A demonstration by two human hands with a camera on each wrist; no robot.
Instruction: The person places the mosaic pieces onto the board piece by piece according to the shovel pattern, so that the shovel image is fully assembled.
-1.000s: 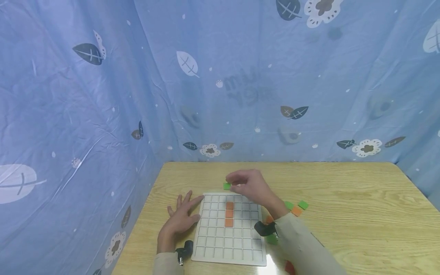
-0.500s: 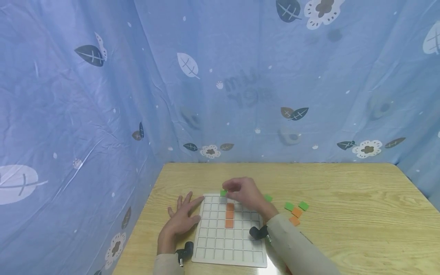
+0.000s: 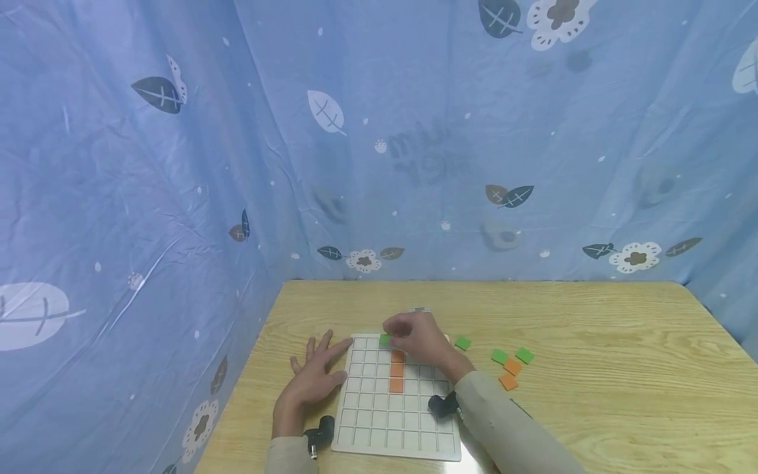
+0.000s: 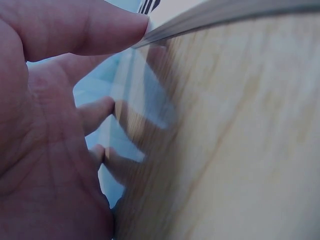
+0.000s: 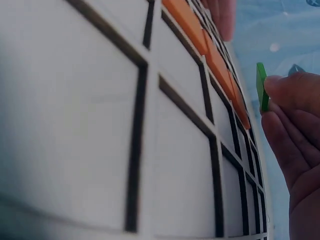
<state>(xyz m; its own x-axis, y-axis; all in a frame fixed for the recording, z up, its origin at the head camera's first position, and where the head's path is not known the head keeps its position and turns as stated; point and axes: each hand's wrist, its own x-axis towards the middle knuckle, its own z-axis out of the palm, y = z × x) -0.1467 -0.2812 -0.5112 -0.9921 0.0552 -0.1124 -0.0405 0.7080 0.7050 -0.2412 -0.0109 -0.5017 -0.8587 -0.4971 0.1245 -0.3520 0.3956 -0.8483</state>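
Observation:
A white grid board (image 3: 379, 421) lies on the wooden table, with a column of orange square tiles (image 3: 397, 370) set in its cells. My right hand (image 3: 417, 337) pinches a green square tile (image 3: 385, 340) over the board's far row, just up and left of the orange column. In the right wrist view, thumb and fingers hold the green tile (image 5: 262, 87) by its edge, tilted upright. My left hand (image 3: 316, 375) rests beside the board's left edge with fingers spread, its thumb (image 4: 115, 27) touching the board's side in the left wrist view.
To the right of the board lie loose green tiles (image 3: 499, 356) and orange tiles (image 3: 512, 366); another green tile (image 3: 462, 343) sits nearer its far right corner. A blue patterned curtain (image 3: 379, 131) hangs behind and at the left of the table (image 3: 622, 368).
My right hand has come down and towards me, bringing the green tile from beyond the board's far edge to over the far row. The left hand stays in place.

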